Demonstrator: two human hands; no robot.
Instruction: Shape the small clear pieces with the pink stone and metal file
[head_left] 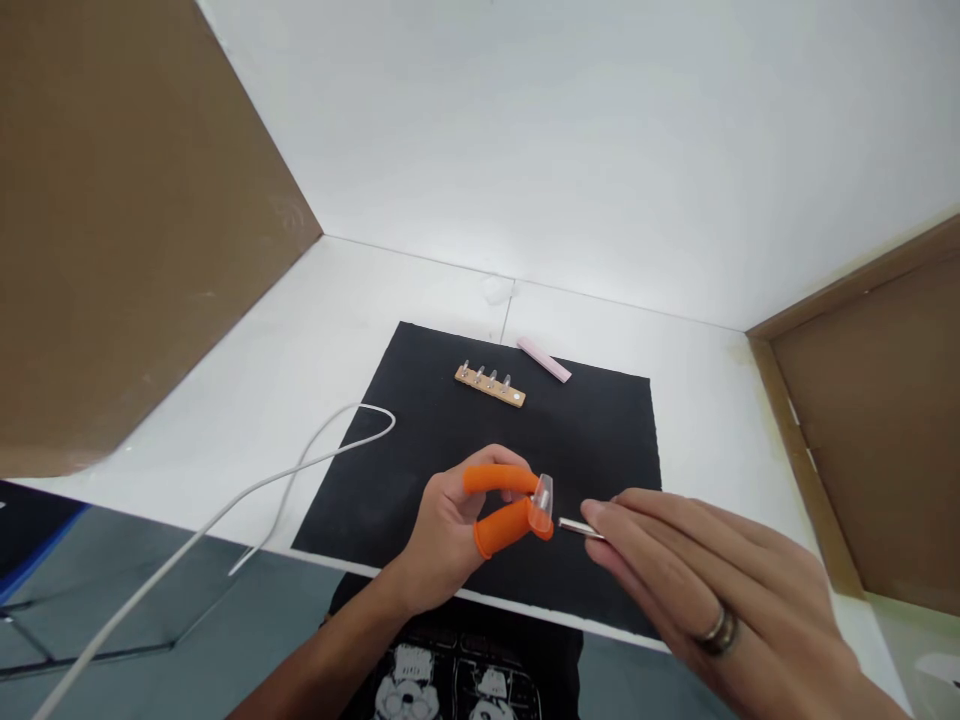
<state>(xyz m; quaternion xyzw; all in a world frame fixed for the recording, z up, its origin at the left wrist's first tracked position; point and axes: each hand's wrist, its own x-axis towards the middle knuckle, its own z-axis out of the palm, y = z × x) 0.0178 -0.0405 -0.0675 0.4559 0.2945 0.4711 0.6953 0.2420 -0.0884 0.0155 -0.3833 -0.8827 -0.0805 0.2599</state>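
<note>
Between the orange finger covers (pixel 504 528) of the left hand (pixel 442 535), a clear tip (pixel 545 495) is pinched; just right of this grip, the right hand (pixel 712 580) pinches a metal tool (pixel 579 528), its end short of the tip. Lining up seems underway, calling for steady, fine closing.

Half-seen around both hands
The back end of the metal stick (pixel 577 527) is lost inside the right hand (pixel 697 570), its wrist cut off by the bottom edge — details within the clear tip (pixel 541 503) at the left hand (pixel 450 520) are too small to tell. Left of that hand, the cable (pixel 300 467) runs off below.
</note>
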